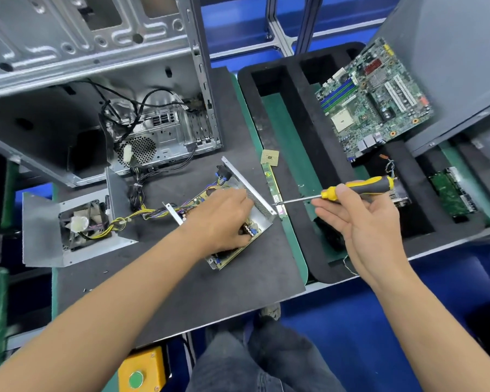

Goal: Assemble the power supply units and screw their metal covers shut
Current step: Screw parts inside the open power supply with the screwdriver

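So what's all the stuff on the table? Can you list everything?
PC case: one, grey, back left, open.
Power supply: one, silver, open, mat centre.
Cover: one, silver, holds a fan, left.
Wires: a bundle, yellow and black, from cover to power supply.
Motherboard: one, green, back right.
Chip: one, tan, tray edge.
Memory stick: one, green, beside power supply.
Screwdriver: one, yellow and black, right hand.
Button box: one, yellow, green button, bottom.
Left hand: in the power supply.
Right hand: thumb pins the screwdriver's grip.
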### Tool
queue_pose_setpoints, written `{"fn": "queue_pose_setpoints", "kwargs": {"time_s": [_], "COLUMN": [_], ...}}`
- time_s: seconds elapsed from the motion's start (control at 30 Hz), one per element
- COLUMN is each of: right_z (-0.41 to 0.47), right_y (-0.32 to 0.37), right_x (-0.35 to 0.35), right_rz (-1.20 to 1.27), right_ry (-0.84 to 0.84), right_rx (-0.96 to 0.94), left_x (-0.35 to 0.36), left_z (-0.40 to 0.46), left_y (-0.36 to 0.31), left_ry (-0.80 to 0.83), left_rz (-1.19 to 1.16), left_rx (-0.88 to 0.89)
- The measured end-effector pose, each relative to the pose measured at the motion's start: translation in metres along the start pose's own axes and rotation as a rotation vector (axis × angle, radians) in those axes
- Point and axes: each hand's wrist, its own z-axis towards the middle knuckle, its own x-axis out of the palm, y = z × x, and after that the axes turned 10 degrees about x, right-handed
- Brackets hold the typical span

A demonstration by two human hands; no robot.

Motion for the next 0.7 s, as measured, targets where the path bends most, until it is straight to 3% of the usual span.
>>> {"fn": "queue_pose_setpoints", "kwargs": {"time_s": [0.07,0.23,0.3,0.5,0.7], "right_z": [0.001,0.003,0.004,0.005,0.007], "right_y": [-0.002,-0.006,-0.007,-0.01,-0.011], "right_x": [-0.001,0.001,0.001,0.0,0.001], "right_rz": [0.001,0.012,0.009,0.016,0.013], "right_ry": [-0.002,0.003,0.002,-0.014,-0.01], "right_rx": [0.01,0.029,0.028,0.048,0.045], "left_x": [0.002,0.003,0.003,-0.001,0.004], "left_z": [0.003,0.013,0.016,0.0,-0.005], "left_y": [-0.001,0.005,0.009,0.013,0.013], "left_ry": [-0.003,0.233,0.254,-0.188,-0.352], "left_rz": [0.037,0.086,0.106,0.039,0.051], "left_rx": [0.023,0.132,0.176,0.178,0.163]}}
